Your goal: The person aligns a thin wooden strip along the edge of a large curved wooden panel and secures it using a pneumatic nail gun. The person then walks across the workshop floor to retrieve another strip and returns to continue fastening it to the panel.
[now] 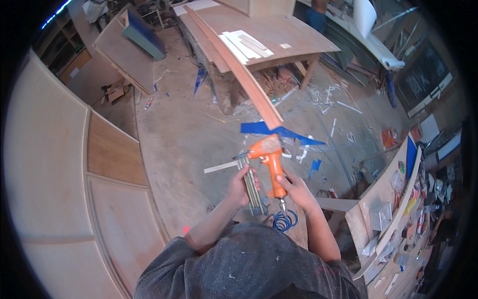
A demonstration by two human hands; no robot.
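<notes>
An orange pneumatic nail gun (271, 158) is held in front of my body, above the floor. My right hand (295, 188) is wrapped round its orange handle, thumb across the near side. With its fingers closed, my left hand (240, 187) grips the long metal magazine (253, 188) on the tool's left side. A metal fitting (283, 203) joins the handle's lower end to a coiled blue air hose (285, 221). Whether nails are inside the magazine cannot be seen.
Long wooden boards (239, 74) jut off a worktable (294, 30) toward me. Pale wooden panels (55, 164) stand along the left. A cluttered bench (361, 214) is at right. Blue scraps (259, 128) and white strips (326, 99) litter the floor (179, 134).
</notes>
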